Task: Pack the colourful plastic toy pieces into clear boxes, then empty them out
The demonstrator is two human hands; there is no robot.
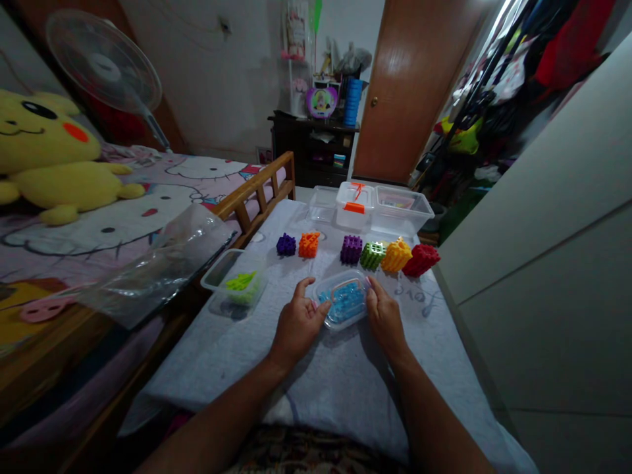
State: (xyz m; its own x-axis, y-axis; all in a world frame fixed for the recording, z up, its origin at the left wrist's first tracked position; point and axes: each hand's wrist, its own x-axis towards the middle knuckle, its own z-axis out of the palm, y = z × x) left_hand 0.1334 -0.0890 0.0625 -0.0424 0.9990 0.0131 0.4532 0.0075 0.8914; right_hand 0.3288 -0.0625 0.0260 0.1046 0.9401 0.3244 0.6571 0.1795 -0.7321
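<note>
Both hands hold a small clear plastic container (342, 324) with a lid, and blue pieces show inside it. My left hand (299, 324) grips its left end, thumb on the rim and index finger lifted away. At the right end, my right hand (386, 316) has its fingers round the edge. Beyond the container stand several blocks of interlocked plastic pieces: a purple block (351, 250), a green block (372, 255), a yellow block (396, 254) and a red block (421, 260). Further left are an orange block (309, 244) and a dark violet block (286, 244).
An open clear tub (212, 289) with lime-green pieces (241, 282) stands at the table's left. Along the far edge are a white lidded box (353, 217) with orange clips and a clear bin (402, 214). A wooden bed rail (261, 187) borders the left; a pale cabinet (553, 263) borders the right.
</note>
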